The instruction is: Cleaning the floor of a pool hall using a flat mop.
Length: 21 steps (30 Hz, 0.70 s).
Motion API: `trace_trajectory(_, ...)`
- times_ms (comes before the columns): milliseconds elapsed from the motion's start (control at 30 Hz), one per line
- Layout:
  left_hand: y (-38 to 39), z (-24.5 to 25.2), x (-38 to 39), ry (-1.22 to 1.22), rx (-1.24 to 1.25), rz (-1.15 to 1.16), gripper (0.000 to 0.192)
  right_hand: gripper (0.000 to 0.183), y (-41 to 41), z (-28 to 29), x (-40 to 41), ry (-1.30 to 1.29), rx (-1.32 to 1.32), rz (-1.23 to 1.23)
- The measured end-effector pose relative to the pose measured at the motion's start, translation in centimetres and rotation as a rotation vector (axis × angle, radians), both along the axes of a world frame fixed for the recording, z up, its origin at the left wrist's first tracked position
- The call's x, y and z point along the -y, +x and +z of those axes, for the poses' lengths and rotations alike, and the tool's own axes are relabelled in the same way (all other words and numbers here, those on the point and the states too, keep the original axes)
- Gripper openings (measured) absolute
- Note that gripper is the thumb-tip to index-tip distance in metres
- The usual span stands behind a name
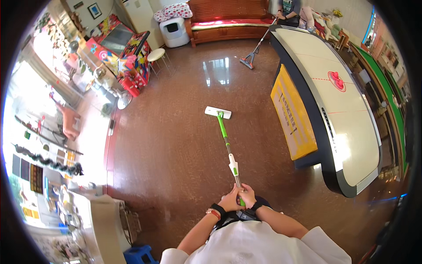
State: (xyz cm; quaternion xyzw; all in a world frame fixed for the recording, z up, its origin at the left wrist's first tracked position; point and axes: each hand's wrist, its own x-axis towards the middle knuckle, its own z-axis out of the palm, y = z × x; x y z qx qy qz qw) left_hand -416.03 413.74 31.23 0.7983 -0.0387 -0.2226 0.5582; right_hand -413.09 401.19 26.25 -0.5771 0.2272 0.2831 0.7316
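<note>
My left hand (229,200) and my right hand (248,196) are wrapped around the upper pole of a green-and-white flat mop (223,127), close together near my waist. The mop's green grip end shows just below my fingers. Away from me the pole runs across the shiny brown floor (171,132), with a white clip-on part (233,165) partway along it. At its far end the flat white mop head (218,112) rests on the floor. The pad under the head is hidden.
An air hockey table (343,99) with a yellow panel (291,115) stands to the right. Beyond it, a person (289,13) holds a squeeze mop (252,57). Far back are a wooden bench (230,15), a stool (156,54) and an arcade machine (120,39). A blue stool (140,254) is at lower left.
</note>
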Motion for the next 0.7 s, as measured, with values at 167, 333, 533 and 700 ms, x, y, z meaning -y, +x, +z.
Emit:
trace_trajectory(167,5.0,-1.4,-7.0,0.056,-0.063,-0.014,0.09,0.051,5.5,1.2,-6.9,-0.04,-0.1,0.048)
trace_trajectory(333,11.8,-0.8,-14.6,0.039,-0.012,0.113,0.093,0.047,13.6,0.0,-15.6,-0.045,-0.058,-0.07)
trace_trajectory(533,23.0,1.7,-24.0,-0.015,-0.031,0.142,0.089,0.056,24.5,-0.9,-25.5,-0.2,0.172,-0.101)
trace_trajectory(700,32.5,4.2,-30.4,0.176,-0.037,-0.007,0.089,0.047,33.8,3.1,-32.1,-0.118,0.063,-0.254)
